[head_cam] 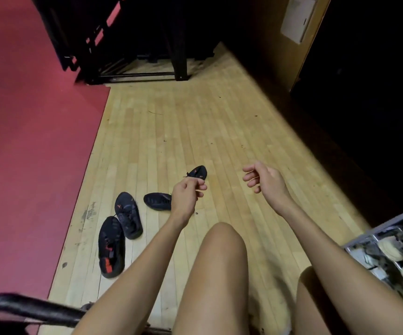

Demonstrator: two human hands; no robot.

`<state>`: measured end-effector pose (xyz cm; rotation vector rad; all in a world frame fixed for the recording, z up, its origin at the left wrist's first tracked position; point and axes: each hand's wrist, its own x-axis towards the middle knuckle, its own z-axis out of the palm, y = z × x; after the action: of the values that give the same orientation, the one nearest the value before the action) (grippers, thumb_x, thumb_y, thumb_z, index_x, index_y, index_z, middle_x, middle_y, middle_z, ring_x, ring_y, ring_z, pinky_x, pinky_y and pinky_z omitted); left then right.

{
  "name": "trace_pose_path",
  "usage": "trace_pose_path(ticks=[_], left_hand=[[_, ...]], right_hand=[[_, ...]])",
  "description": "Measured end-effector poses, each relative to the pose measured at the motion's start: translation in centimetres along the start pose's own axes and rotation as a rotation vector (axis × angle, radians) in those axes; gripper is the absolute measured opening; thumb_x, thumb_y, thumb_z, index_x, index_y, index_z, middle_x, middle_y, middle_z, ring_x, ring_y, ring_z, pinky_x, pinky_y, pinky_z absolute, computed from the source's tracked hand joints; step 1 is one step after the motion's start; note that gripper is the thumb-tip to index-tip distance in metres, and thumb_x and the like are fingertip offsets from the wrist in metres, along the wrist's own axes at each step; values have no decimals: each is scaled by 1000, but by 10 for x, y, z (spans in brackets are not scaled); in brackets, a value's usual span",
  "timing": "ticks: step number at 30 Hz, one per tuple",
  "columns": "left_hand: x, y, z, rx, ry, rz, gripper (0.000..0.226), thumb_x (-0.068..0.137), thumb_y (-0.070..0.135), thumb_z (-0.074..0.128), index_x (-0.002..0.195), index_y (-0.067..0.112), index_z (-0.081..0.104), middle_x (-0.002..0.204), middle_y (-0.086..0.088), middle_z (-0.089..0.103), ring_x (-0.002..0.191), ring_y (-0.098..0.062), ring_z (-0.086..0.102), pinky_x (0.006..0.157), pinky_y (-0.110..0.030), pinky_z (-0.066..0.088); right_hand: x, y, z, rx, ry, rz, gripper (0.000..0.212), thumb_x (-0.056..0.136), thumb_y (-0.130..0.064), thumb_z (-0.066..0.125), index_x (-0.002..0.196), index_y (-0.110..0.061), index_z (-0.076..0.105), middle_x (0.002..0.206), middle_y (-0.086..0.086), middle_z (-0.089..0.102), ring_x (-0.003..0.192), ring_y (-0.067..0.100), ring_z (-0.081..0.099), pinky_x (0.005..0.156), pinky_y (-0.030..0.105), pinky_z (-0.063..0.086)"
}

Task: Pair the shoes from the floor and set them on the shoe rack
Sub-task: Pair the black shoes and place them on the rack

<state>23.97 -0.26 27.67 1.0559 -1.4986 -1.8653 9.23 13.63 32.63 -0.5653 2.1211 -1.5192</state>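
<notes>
Pale wooden plank floor [183,122], scuffed and speckled with dark marks, bordered on the left by a red mat [26,141]. Directly on the planks: three black shoes near the mat's edge. One black shoe with red markings [111,250] closest, touching a second black shoe [128,215] just beyond it (toes pointing different ways). A third black shoe [158,201] just beside those, partly hidden behind a wrist. At the far end, a black metal frame [147,74] standing on the wood.

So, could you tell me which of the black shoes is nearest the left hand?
The farthest shoe, just beyond the left hand; the other three lie further left.
</notes>
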Motion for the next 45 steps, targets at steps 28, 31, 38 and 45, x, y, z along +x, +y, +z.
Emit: trace_pose_path(ticks=[28, 31, 38, 45], left_hand=[[130, -158, -74, 118, 310, -279, 27, 95, 17, 41, 85, 15, 66, 80, -2, 66, 74, -16, 57, 67, -27, 45], [136, -178, -80, 98, 338, -340, 27, 95, 16, 40, 89, 13, 66, 82, -2, 67, 74, -17, 58, 67, -27, 46], [138, -217, -124, 102, 469, -437, 26, 94, 16, 41, 90, 14, 67, 84, -3, 69, 74, -18, 60, 68, -29, 45], [135, -249, -168, 80, 598, -514, 26, 95, 17, 41, 95, 14, 66, 86, -3, 68, 74, -17, 60, 72, -30, 46]], right_hand=[[136, 132, 174, -218, -343, 268, 40, 102, -42, 30, 110, -20, 62, 100, 1, 67, 82, 16, 58, 69, 30, 45], [143, 151, 184, -225, -385, 315, 40, 103, -42, 28, 113, -21, 61, 101, -2, 66, 84, 16, 59, 69, 30, 46], [147, 187, 217, -256, -497, 356, 45, 102, -48, 27, 123, -24, 59, 111, -2, 65, 91, 15, 60, 71, 28, 46], [143, 208, 275, -298, -625, 393, 47, 102, -46, 28, 128, -21, 58, 116, 1, 64, 98, 19, 60, 75, 32, 47]])
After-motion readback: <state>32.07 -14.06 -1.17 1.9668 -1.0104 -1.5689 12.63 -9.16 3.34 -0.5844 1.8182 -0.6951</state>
